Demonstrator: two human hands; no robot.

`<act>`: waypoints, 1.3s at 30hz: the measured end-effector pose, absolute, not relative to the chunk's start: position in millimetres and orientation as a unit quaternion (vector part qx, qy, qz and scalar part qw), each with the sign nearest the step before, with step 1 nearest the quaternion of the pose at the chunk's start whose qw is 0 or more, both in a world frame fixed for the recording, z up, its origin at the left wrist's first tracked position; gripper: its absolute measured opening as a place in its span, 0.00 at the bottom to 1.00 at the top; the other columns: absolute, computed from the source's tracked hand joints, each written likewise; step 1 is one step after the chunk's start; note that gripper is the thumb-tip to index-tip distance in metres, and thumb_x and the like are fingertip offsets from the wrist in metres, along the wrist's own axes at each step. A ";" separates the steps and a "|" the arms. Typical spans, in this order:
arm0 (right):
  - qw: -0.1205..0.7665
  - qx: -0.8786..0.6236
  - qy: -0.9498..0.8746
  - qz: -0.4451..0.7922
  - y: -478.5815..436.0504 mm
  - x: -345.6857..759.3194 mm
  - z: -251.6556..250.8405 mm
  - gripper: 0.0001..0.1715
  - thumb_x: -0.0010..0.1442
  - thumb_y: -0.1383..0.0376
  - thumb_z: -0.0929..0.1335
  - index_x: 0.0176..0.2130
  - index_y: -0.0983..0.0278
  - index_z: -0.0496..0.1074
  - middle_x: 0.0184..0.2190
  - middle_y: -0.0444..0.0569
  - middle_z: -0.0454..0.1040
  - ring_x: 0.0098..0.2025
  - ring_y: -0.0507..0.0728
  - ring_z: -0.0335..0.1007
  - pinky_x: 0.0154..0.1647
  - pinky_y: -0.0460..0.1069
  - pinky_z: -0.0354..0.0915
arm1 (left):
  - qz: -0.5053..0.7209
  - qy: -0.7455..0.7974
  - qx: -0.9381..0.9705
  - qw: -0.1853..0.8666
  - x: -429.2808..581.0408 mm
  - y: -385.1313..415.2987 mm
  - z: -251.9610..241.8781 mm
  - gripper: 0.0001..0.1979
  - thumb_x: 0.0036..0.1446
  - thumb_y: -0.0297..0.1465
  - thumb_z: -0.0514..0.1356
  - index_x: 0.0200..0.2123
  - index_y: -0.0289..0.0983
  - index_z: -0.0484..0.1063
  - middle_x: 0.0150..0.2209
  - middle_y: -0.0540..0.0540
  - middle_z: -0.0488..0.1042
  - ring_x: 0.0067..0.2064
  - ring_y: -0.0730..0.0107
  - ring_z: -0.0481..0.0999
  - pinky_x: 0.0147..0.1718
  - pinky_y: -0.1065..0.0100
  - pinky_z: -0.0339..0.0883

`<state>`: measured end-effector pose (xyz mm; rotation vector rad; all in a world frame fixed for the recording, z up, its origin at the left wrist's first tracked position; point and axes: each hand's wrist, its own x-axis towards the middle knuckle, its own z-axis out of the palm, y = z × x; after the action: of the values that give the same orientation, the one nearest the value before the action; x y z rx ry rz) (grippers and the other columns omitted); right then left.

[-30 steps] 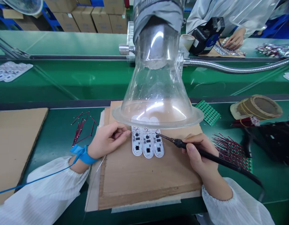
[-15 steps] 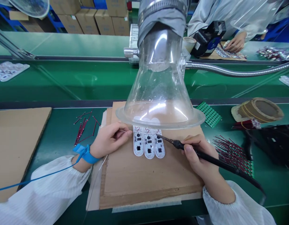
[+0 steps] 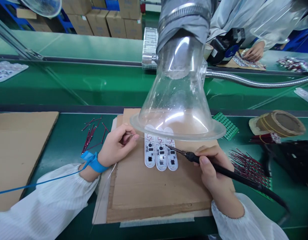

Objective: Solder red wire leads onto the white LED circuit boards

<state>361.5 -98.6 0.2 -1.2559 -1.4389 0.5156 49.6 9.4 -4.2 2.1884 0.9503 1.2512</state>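
Observation:
Three joined white circuit boards (image 3: 161, 156) with rounded ends lie on a cardboard sheet (image 3: 159, 190), their far ends seen through a clear hood. Thin red wires show on them. My left hand (image 3: 121, 145), a blue strap round its wrist, is closed in a pinch on thin solder wire (image 3: 111, 171), just left of the boards. In my right hand (image 3: 215, 170) is a soldering iron (image 3: 194, 156), gripped like a pen. Its tip is at the boards, near where the middle and right ones meet; whether it touches is unclear.
A clear fume hood (image 3: 179, 110) hangs low over the boards. Red wires (image 3: 90, 136) lie at left, and more red wires (image 3: 249, 166) rest on a green grid at right. Beyond are a round container (image 3: 281, 123) and another green grid (image 3: 226, 126). A co-worker's hand (image 3: 255, 51) is across the bench.
My left hand has drawn back slightly from the boards with the solder wire. The iron's tip has shifted a little left across the boards. The whole view has moved slightly.

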 end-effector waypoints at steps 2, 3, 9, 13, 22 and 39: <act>0.541 -0.521 -0.621 0.225 -98.2 362.5 -5.3 0.13 0.78 0.54 0.72 0.41 0.57 0.78 0.30 0.45 0.79 0.27 0.55 0.75 0.28 0.49 0.71 | 0.454 0.339 0.794 0.220 49.0 10.1 -5.6 0.11 0.66 0.22 0.64 0.35 0.41 0.66 0.25 0.59 0.55 0.24 0.78 0.57 0.23 0.75 0.53; 0.537 -0.518 -0.626 0.227 -98.4 363.5 -7.1 0.12 0.78 0.55 0.72 0.41 0.57 0.78 0.30 0.45 0.79 0.27 0.55 0.75 0.28 0.49 0.71 | 0.452 0.339 0.795 0.220 48.7 10.4 -6.3 0.11 0.66 0.22 0.64 0.34 0.41 0.66 0.25 0.59 0.56 0.23 0.78 0.57 0.22 0.75 0.53; 0.485 -0.535 -0.655 0.222 -100.4 365.8 -6.5 0.07 0.77 0.57 0.73 0.44 0.56 0.78 0.33 0.44 0.81 0.28 0.53 0.76 0.28 0.47 0.70 | 0.437 0.346 0.800 0.222 48.1 10.4 -8.5 0.09 0.68 0.26 0.65 0.35 0.40 0.70 0.25 0.58 0.61 0.23 0.78 0.58 0.22 0.75 0.55; 0.478 -0.535 -0.659 0.225 -100.0 364.5 -3.1 0.08 0.78 0.57 0.72 0.44 0.56 0.77 0.32 0.43 0.80 0.27 0.53 0.75 0.27 0.46 0.70 | 0.426 0.340 0.812 0.211 49.1 9.7 -6.8 0.09 0.69 0.26 0.66 0.36 0.40 0.70 0.24 0.59 0.61 0.23 0.78 0.59 0.22 0.74 0.54; 0.514 -0.533 -0.635 0.223 -102.1 363.8 -7.3 0.08 0.78 0.57 0.72 0.44 0.57 0.79 0.32 0.44 0.80 0.27 0.53 0.75 0.27 0.47 0.70 | 0.454 0.321 0.804 0.210 49.7 10.6 -5.5 0.10 0.67 0.22 0.65 0.38 0.41 0.69 0.26 0.58 0.59 0.24 0.77 0.59 0.22 0.74 0.53; 0.442 -0.542 -0.680 0.221 -98.1 356.7 4.6 0.11 0.77 0.54 0.72 0.43 0.56 0.77 0.34 0.46 0.84 0.27 0.55 0.78 0.27 0.49 0.73 | 0.438 0.307 0.822 0.194 52.5 10.0 -4.2 0.13 0.68 0.22 0.64 0.35 0.42 0.63 0.27 0.59 0.55 0.24 0.78 0.57 0.23 0.73 0.51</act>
<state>356.7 -98.1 4.6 -1.3442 -1.6867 0.5491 52.5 10.0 -4.2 2.3046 0.8619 1.2294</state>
